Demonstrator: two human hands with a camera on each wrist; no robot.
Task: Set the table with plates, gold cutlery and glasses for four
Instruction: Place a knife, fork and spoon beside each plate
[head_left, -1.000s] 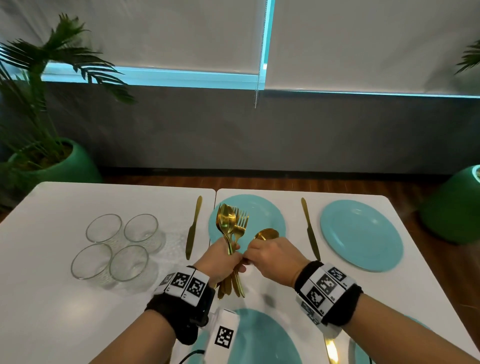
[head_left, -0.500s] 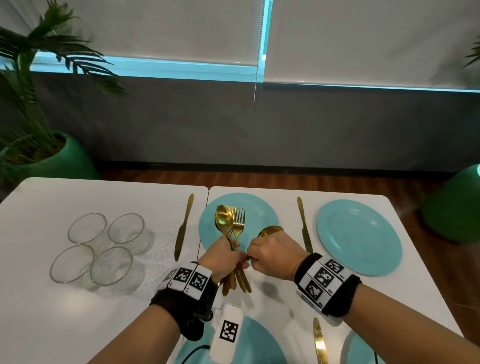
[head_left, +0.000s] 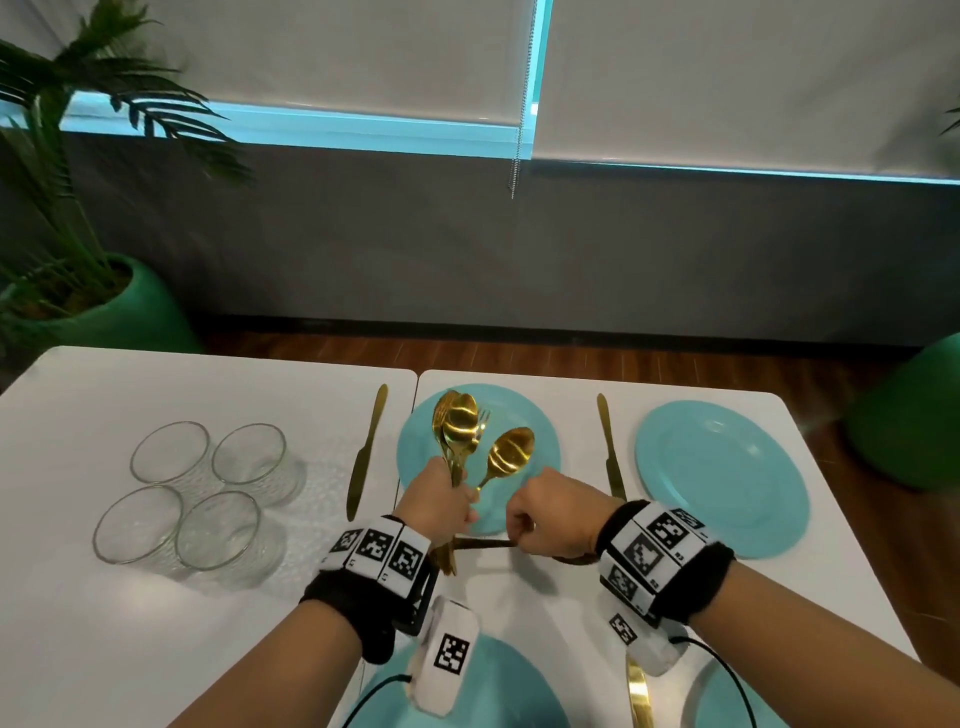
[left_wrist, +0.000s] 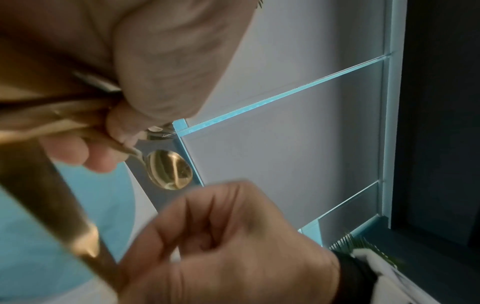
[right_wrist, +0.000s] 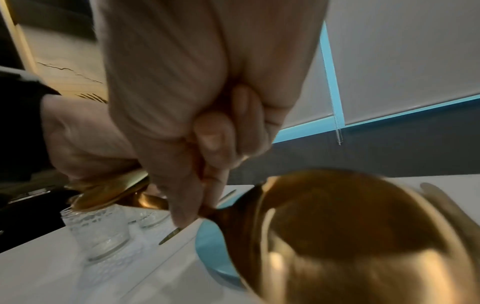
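Observation:
My left hand (head_left: 444, 496) grips a bundle of gold spoons and forks (head_left: 460, 426) upright over the far middle teal plate (head_left: 519, 405). One spoon (head_left: 511, 449) leans out of the bundle to the right. My right hand (head_left: 548, 514), a little to the right, pinches a single gold spoon by its stem. That spoon's handle (head_left: 483, 543) points left towards the left hand, and its bowl (right_wrist: 350, 236) lies under the right wrist. A second teal plate (head_left: 722, 478) lies at the far right. Gold knives (head_left: 366, 452) (head_left: 608, 441) lie left of both plates.
Several empty glasses (head_left: 249, 457) stand grouped on the left of the white table (head_left: 130, 649). Two more teal plates (head_left: 498, 686) (head_left: 727, 701) and a knife (head_left: 639, 696) lie at the near edge. Green plant pots (head_left: 119, 317) (head_left: 909, 415) stand on the floor beyond the corners.
My right hand has drawn away to the right from the left hand, taking a spoon with it. One spoon in the bundle now leans out to the right.

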